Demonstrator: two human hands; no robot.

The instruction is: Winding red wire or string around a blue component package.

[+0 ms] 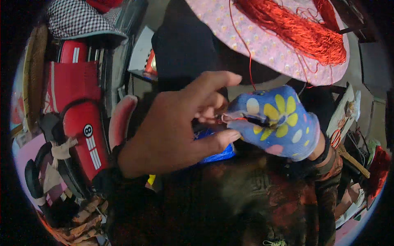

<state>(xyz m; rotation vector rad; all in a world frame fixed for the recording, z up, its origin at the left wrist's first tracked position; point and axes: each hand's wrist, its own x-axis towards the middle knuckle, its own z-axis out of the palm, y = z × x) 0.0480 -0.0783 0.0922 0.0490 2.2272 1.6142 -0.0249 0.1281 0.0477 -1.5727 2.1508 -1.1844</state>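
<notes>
Two hands nearly met: the bare left hand point(174, 127) stood open, thumb and forefinger well apart; just right of its curled fingertips, the red cord point(240, 119) ran left to right, pinched by the fingers of the gloved right hand point(279, 123).

Left hand point(176, 127): slightly blurred; grip unclear. Small item point(234, 118) at gloved right hand point(281, 121): too small to identify. Blue object point(219, 154) beneath left hand: partly hidden. Red yarn point(303, 35) beyond right hand: cut off above.

Dim uneven light, slightly blurred fingers point(215, 80), bent fisheye edges, black corners
</notes>
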